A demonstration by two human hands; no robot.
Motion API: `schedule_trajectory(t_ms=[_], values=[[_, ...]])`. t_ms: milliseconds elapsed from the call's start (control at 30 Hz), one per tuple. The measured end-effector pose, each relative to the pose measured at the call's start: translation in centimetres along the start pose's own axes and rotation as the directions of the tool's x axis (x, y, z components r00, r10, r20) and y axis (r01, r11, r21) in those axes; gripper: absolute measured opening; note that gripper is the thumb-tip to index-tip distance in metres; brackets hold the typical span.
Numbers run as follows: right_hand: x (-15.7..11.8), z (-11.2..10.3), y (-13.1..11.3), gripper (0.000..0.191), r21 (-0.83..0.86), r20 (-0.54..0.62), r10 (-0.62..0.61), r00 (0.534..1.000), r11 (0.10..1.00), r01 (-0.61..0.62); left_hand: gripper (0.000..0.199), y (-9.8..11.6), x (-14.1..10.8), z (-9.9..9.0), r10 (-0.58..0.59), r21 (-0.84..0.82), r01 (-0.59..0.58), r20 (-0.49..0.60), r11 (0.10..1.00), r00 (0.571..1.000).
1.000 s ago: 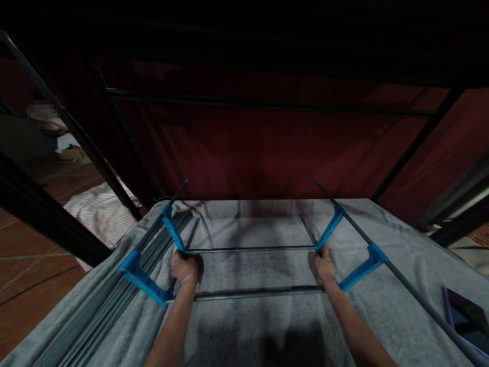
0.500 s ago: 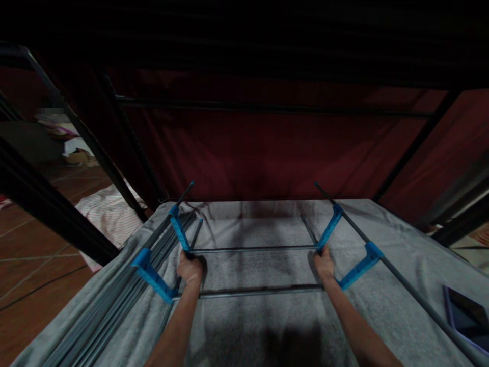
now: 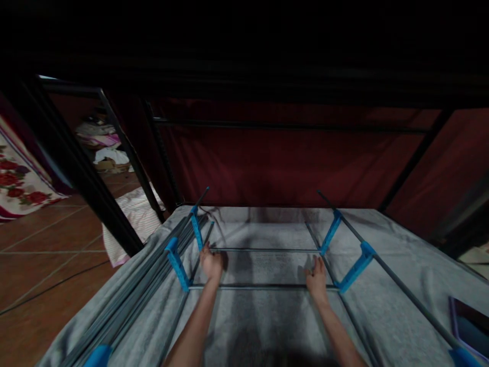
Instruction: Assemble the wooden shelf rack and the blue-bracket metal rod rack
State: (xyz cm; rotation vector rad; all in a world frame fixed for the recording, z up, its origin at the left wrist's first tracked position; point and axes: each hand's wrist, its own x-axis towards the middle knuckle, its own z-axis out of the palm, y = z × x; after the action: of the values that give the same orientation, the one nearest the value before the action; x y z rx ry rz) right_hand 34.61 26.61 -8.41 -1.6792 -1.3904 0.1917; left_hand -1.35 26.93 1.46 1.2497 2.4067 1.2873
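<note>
A frame of grey metal tubes joined by blue plastic connectors lies on the grey blanket [image 3: 267,326]. My left hand [image 3: 212,264] is closed at the far left corner, by the lower end of a blue connector [image 3: 197,229] and the far cross tube [image 3: 263,250]; its fingers are partly hidden. Fingers apart and holding nothing, my right hand [image 3: 316,278] hovers or rests just inside the right side. It is near the right connectors [image 3: 356,267] and the near cross tube [image 3: 248,287]. Another blue connector [image 3: 178,264] joins the near left corner.
Several loose grey tubes [image 3: 130,300] lie along the blanket's left side. A dark flat device [image 3: 471,326] is at the right edge. Black posts [image 3: 412,163] and a dark red cloth [image 3: 275,168] stand behind. A striped cloth [image 3: 133,211] lies on the tiled floor.
My right hand has let go of the far right connector and drawn back slightly left with its fingers spread. The view has swung left, so the frame's left side appears farther right.
</note>
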Motion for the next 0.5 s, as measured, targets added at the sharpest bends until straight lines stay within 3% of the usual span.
schedule_trajectory(t_ms=[67, 133, 233, 367, 433, 500], values=[[-4.8, 0.5, -0.6, 0.059, 0.043, 0.096, -0.143, 0.985, 0.989, 0.14, 0.048, 2.7, -0.7, -0.2, 0.102, -0.067, -0.103, -0.014, 0.992, 0.995], [-9.5, 0.7, -0.7, 0.056, 0.029, 0.145, -0.205, 0.968, 0.979, 0.203, 0.046, 6.1, -0.8, -0.7, 0.222, -0.131, -0.224, -0.027, 0.966, 0.975], [-14.1, 0.6, -0.2, 0.055, -0.035, 0.231, -0.302, 0.925, 0.947, 0.318, 0.04, 11.9, 0.1, -2.2, 0.446, -0.264, -0.47, -0.147, 0.842, 0.883], [-15.4, 0.4, 0.1, 0.051, -0.142, 0.184, -0.371, 0.91, 0.906, 0.398, 0.04, 18.3, 2.8, -4.7, 0.593, -0.169, -0.607, -0.132, 0.776, 0.794], [-15.2, 0.2, -0.2, 0.048, -0.177, 0.177, -0.396, 0.901, 0.888, 0.425, 0.041, 20.0, 4.8, -6.3, 0.644, -0.048, -0.647, -0.059, 0.761, 0.762], [-15.1, 0.0, -0.8, 0.048, -0.196, 0.181, -0.407, 0.895, 0.877, 0.439, 0.04, 20.4, 7.2, -8.7, 0.689, 0.103, -0.685, -0.012, 0.721, 0.724]])
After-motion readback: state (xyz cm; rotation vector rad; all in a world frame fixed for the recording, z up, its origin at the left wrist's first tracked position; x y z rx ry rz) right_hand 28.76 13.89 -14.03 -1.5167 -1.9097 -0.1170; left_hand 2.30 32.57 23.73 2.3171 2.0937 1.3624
